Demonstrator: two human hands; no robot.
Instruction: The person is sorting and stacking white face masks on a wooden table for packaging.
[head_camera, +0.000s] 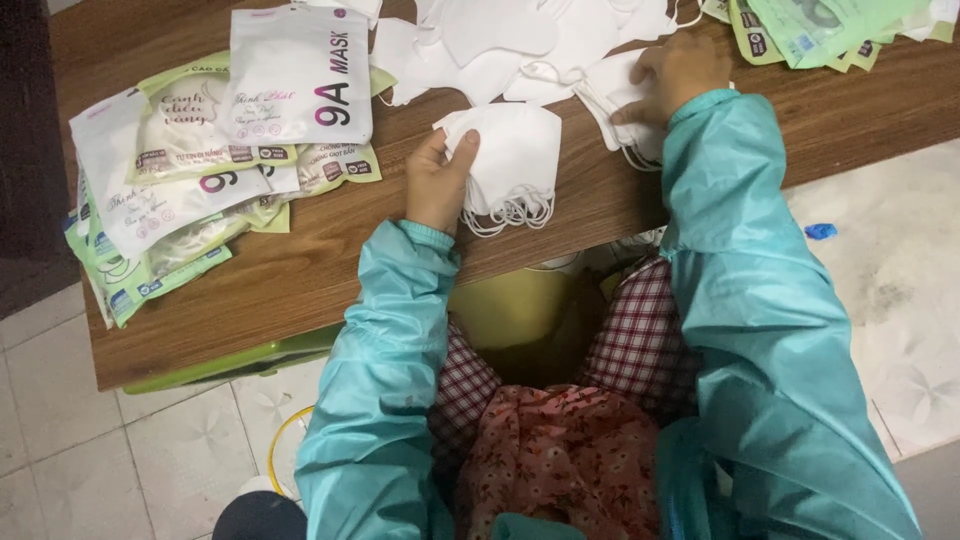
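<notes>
The left hand (437, 180) grips a stack of white masks (510, 150) at the stack's left edge, thumb on top and the other fingers curled underneath, so the hand is closed on the stack. The stack lies flat on the wooden table (330, 260), close to the table's near edge, and its ear loops (505, 212) hang out from the lower side towards that edge.

The right hand (672, 75) rests further back on the table, to the right of the stack, with its fingers bent down over a second bunch of white masks (620, 95). The fingertips press on that bunch; whether they truly pinch it cannot be told from this view. A few loops trail out beneath the wrist.

Behind the stack, near the far edge of the table, lies a loose heap of white masks (500, 45). To the left of the stack sits a pile of flat packets (200, 160), white and pale green. More green packets (810, 30) lie at the table's far right corner.
</notes>
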